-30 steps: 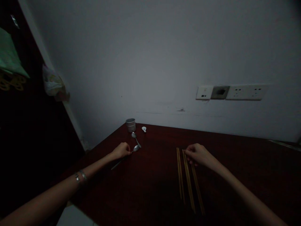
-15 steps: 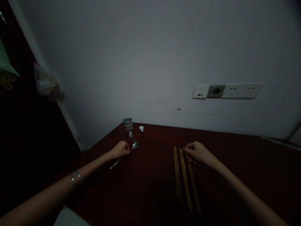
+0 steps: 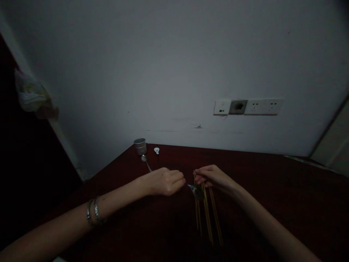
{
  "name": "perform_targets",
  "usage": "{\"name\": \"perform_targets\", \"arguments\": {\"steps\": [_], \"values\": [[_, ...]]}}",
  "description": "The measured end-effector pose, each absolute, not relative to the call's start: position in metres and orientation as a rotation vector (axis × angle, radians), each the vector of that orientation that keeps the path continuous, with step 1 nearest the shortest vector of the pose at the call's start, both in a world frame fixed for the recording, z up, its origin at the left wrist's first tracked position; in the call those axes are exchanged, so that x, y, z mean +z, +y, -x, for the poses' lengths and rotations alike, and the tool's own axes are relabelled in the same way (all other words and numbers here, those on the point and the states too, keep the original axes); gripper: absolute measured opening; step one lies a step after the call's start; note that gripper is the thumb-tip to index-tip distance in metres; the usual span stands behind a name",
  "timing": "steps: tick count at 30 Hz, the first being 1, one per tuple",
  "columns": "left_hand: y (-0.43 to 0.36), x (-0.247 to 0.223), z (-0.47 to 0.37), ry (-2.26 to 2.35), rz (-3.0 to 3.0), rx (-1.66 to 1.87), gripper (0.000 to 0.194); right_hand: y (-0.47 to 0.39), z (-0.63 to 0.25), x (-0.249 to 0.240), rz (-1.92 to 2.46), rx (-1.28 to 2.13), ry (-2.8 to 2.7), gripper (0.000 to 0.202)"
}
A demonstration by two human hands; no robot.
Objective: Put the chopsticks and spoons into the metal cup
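My left hand (image 3: 170, 182) is closed around the handle of a metal spoon (image 3: 197, 193), whose bowl hangs over the chopsticks. Wooden chopsticks (image 3: 206, 214) lie side by side in pairs on the dark table, pointing toward me. At their far ends, the fingers of my right hand (image 3: 211, 176) are pinched on the leftmost chopsticks and cover the tops of the others. A second metal spoon (image 3: 144, 158) rests farther back on the left, its handle partly hidden behind my left hand.
A metal cup (image 3: 140, 146) stands at the table's back left corner, with a small white spoon-shaped piece (image 3: 156, 150) beside it. The dark red table (image 3: 245, 189) meets a wall carrying power sockets (image 3: 263, 107). A plastic bag (image 3: 32, 94) hangs at the left.
My left hand has moved right, carrying one metal spoon from beside the other spoon to above the chopsticks. My right hand has shifted left across the chopsticks' far ends. The view has turned slightly.
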State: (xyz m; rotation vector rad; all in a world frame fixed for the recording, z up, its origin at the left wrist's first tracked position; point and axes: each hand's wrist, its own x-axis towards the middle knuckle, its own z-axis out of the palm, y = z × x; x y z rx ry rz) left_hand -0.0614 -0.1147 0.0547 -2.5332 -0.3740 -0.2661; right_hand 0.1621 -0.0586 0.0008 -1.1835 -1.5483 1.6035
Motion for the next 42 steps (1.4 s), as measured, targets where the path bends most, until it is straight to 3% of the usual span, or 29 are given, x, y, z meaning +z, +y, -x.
{"name": "perform_targets", "arguments": {"steps": [8, 19, 30, 37, 42], "values": [[-0.129, 0.042, 0.018, -0.007, 2.458, -0.334, 0.021, -0.073, -0.142, -0.003, 0.971, 1.995, -1.443, 0.031], [-0.125, 0.03, 0.017, 0.048, 2.411, -0.302, 0.021, -0.077, -0.136, -0.001, 1.055, 1.81, -1.572, 0.017], [-0.083, 0.027, 0.034, -0.268, 2.543, -0.364, 0.027, -0.052, -0.197, 0.001, 1.284, 1.514, -1.429, 0.023], [-0.04, -0.024, 0.058, -0.995, 2.831, -0.418, 0.028, -0.039, -0.242, -0.032, 1.488, 1.386, -1.34, 0.021], [-0.019, -0.054, 0.068, -1.256, 2.81, -0.466, 0.028, -0.041, -0.239, -0.038, 1.525, 1.385, -1.324, 0.022]]}}
